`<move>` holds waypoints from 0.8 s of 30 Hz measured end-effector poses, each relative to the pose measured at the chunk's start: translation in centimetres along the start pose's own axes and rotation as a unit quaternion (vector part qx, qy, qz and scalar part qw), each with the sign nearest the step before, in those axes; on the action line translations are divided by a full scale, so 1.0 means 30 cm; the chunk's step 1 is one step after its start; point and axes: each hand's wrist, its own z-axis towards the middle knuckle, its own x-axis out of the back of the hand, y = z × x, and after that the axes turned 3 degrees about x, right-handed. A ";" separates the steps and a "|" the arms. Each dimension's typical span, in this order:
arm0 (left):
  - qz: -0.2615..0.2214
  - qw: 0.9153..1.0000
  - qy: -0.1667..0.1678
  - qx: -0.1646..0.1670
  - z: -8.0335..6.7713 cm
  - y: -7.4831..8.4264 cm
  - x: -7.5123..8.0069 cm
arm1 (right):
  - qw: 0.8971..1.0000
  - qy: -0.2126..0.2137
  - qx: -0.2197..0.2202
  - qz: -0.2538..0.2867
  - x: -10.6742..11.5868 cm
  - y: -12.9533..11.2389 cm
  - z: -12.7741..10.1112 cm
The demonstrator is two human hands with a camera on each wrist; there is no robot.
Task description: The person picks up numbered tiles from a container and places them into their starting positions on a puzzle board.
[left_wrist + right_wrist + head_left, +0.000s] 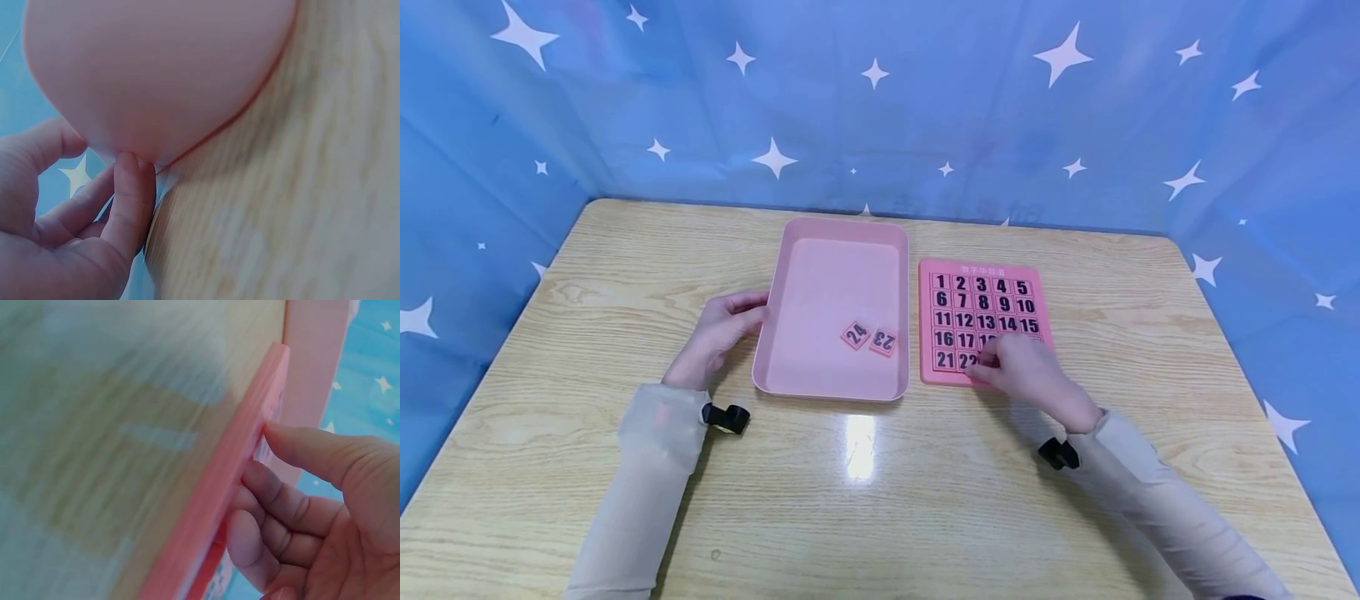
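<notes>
The person's right hand (1026, 371) sits over the bottom row of the pink number board (983, 321), fingers curled down around the spot beside tile 22 (967, 361). From the wrist view the fingertips (275, 487) press at the board's edge (219, 487), but I cannot tell whether they have a tile pinched or are only working at one. To do this cleanly, I'd judge the fingers should lift one tile straight up without dragging its neighbours, and the board should stay flat.

Left of that grip, just beside the board, lies the pink tray (831, 387), with tiles 24 (855, 335) and 23 (883, 342) loose on its floor, close together. The left hand (718, 333) steadies the tray's far side, its fingertips (128, 187) touching the rim (162, 94) with fingers loosely bent.

The tray wall stands between the grip and the tray floor. Everything rests on a wooden table (880, 500) before a starry blue backdrop (880, 100).
</notes>
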 end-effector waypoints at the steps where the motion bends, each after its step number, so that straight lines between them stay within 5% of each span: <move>1: 0.000 1.000 0.000 0.000 0.000 0.001 0.000 | 1.000 0.009 0.001 0.001 0.003 -0.006 0.006; 8: 0.007 1.000 0.005 0.002 0.000 0.002 0.005 | 0.985 0.128 0.099 0.057 0.008 -0.106 0.088; 14: 0.009 1.000 0.004 0.000 0.000 0.003 0.003 | 0.975 0.129 0.179 0.039 -0.043 -0.195 0.177; 24: 0.009 1.000 0.003 -0.002 -0.001 0.001 0.001 | 0.990 0.056 0.092 -0.087 -0.089 -0.268 0.244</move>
